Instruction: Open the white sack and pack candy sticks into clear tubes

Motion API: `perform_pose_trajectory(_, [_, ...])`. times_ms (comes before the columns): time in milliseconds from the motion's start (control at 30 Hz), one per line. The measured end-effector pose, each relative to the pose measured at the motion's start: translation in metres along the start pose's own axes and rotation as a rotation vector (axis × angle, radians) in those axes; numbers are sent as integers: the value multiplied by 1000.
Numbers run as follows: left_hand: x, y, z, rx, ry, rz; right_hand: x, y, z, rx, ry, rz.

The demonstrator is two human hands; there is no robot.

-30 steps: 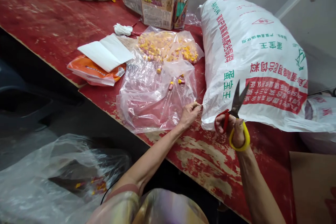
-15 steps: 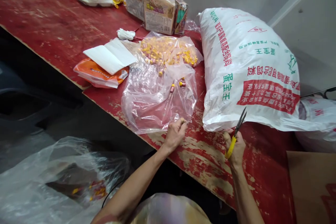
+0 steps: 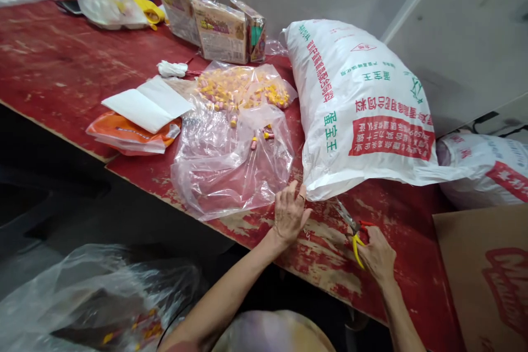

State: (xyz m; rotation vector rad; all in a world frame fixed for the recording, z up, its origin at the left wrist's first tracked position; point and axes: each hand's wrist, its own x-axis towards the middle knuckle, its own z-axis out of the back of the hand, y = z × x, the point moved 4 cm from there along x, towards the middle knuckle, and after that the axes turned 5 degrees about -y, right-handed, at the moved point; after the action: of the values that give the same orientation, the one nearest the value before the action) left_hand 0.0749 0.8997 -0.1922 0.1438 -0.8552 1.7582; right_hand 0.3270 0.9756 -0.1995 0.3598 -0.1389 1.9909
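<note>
there are two hands (image 3: 287, 214), two printed sacks (image 3: 363, 93) and scissors (image 3: 353, 226) (one pair).

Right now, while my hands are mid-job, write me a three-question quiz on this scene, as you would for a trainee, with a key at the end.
1. Which tool is in the right hand, and what two colours show on its handles?

2. True or false: the left hand is right by a near corner of the white sack.

3. What lies on top of the orange packet?
A) A yellow cloth
B) A creased white sheet
C) A wrapped carton

Key:
1. The scissors; yellow and red.
2. True; its fingertips are at that corner.
3. B.
</note>
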Motion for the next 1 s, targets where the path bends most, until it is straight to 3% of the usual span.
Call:
perform_pose_trajectory(167, [31, 5, -27, 162, -263, -189, -6, -30, -26, -33, 274, -37])
perform_pose_trajectory(267, [44, 3, -19, 134, -400, -376, -2, -34, -36, 82, 354, 19])
perform_pose_trajectory(333, [54, -1, -5, 59, -407, -463, 1, -35, -37, 159, 405, 56])
perform_pose_trajectory(400, [70, -6, 12, -9, -330, -477, 4, -36, -35, 199, 476, 54])
perform_pose_trajectory(500, [107, -11, 26, -77, -66, -424, 12, -34, -25, 194, 556, 23])
perform_pose_trajectory(633, [158, -7, 30, -230, 219, -246, 34, -7, -2, 310, 408, 3])
perform_pose_trajectory(800, [193, -3, 22, -347, 266, -154, 69, 67, 7, 925, 128, -53])
perform_pose_trajectory(1000, [193, -5, 15, -284, 320, -159, 113, 137, -22, 1465, 17, -393])
